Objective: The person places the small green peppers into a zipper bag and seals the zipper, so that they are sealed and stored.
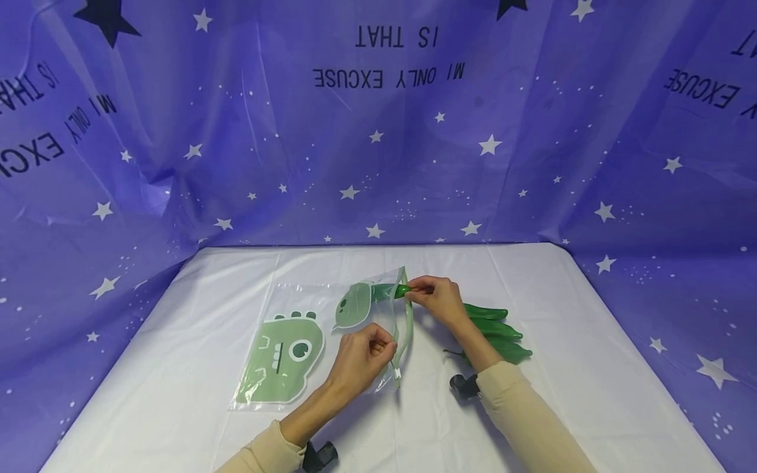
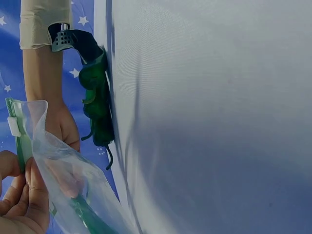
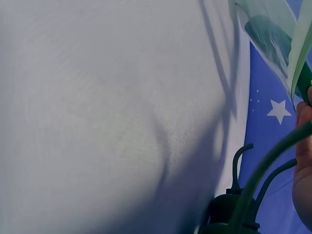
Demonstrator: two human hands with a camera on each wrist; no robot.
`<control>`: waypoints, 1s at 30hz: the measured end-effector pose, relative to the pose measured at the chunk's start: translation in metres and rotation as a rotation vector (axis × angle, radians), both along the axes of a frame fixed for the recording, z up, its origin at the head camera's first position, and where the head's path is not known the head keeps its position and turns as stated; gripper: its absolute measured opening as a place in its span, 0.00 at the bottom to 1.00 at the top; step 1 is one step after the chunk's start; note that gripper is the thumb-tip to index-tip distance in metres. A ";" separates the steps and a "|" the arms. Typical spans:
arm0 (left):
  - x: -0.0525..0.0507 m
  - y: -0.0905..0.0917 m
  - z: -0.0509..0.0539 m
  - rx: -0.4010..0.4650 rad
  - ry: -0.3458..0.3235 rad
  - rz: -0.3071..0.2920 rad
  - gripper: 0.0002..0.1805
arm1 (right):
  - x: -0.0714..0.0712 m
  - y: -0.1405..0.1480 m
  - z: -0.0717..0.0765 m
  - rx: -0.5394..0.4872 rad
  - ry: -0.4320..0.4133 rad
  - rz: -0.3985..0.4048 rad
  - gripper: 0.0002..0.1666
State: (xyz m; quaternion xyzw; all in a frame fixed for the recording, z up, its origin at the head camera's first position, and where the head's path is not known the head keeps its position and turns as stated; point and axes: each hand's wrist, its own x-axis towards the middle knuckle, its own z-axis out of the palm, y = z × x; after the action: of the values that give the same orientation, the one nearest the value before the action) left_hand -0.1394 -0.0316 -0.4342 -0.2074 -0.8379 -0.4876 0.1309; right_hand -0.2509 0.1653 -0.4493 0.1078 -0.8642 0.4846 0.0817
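A clear zip bag [image 1: 284,299] with green cartoon monster prints lies on the table, its green-edged mouth facing right and lifted. My left hand [image 1: 362,358] pinches the bag's near edge by the mouth, close to the white slider [image 2: 13,126]. In my right hand [image 1: 440,299] the fingertips hold a green pepper [image 1: 402,290] by one end, and the rest of it reaches through the mouth into the bag. Several more green peppers [image 1: 497,328] lie side by side under the right forearm; their curved stems also show in the right wrist view.
A white cloth covers the table [image 1: 591,394]. Behind and at the sides hangs a purple curtain [image 1: 408,164] with stars and lettering. Dark wrist camera mounts [image 1: 464,386] stick out beneath both sleeves, the right one near the peppers.
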 end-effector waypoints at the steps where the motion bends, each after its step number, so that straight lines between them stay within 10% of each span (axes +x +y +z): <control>1: 0.000 0.000 0.000 0.001 -0.001 0.000 0.06 | -0.001 -0.001 0.000 0.011 0.002 -0.002 0.13; 30: 0.000 0.001 0.000 0.022 -0.006 -0.013 0.06 | -0.007 -0.015 -0.006 0.170 0.076 0.015 0.11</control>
State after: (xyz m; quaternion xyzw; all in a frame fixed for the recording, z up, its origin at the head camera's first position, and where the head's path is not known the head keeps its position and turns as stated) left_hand -0.1391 -0.0306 -0.4344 -0.2101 -0.8315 -0.4982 0.1275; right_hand -0.2578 0.1503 -0.4555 0.1390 -0.8977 0.4055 0.1014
